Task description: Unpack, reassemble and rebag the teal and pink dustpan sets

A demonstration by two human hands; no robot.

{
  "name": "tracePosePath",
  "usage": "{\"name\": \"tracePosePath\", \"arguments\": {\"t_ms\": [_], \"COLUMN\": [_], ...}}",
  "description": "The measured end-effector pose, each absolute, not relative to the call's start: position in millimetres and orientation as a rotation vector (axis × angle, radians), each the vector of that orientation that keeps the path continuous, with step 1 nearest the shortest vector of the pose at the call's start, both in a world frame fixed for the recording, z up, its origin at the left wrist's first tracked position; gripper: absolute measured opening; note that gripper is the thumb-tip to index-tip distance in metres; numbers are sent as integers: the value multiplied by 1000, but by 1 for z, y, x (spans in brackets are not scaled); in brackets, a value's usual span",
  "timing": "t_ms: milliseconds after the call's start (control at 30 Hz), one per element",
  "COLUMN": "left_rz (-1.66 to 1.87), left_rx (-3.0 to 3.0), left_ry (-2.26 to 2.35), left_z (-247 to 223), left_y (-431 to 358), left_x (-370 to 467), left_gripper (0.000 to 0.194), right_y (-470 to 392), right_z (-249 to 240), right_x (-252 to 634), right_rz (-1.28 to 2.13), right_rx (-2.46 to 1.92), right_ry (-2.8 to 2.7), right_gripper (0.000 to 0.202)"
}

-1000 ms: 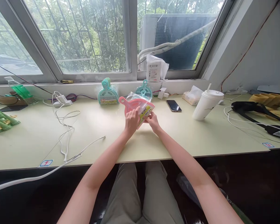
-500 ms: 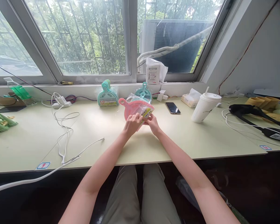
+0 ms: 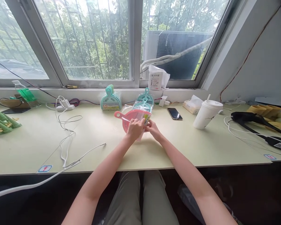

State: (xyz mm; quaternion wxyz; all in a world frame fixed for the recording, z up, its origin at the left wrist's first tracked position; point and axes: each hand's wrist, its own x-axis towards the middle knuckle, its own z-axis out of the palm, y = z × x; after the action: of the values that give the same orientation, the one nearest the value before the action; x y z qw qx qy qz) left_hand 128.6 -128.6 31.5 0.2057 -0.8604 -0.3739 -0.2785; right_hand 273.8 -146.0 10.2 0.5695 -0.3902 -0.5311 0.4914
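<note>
My left hand [image 3: 135, 128] and right hand [image 3: 152, 129] grip the pink dustpan set [image 3: 131, 119], fingers mostly closed around its near edge.

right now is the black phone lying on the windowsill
No, the black flat phone lies on the pale yellow-green tabletop, below the white windowsill.

Daylight enters through grey-framed windows [image 3: 136, 47], with bars and leafy trees behind the glass (a bulky outdoor unit [image 3: 175, 54] with pale pipes fills part of the right pane). Beneath runs a white sill [image 3: 89, 92], then a pale yellow-green table [image 3: 178, 147]; a plain wall [image 3: 269, 53] slopes at right, the floor dark.
</note>
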Motion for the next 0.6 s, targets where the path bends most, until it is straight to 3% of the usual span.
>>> {"name": "tracePosePath", "arguments": {"t_ms": [300,600], "left_rz": [-726,-711], "left_rx": [-2434,-2491], "left_ry": [-1084,-1052], "left_z": [32,23], "left_y": [-134,-129], "left_x": [135,137], "left_gripper": [51,52], "right_y": [-145,-144], "right_z": [8,8], "right_x": [279,281], "right_rz": [1117,1075], "right_rx": [-929,-949], "right_ry": [-1240,-1174], "right_gripper": [62,63]}}
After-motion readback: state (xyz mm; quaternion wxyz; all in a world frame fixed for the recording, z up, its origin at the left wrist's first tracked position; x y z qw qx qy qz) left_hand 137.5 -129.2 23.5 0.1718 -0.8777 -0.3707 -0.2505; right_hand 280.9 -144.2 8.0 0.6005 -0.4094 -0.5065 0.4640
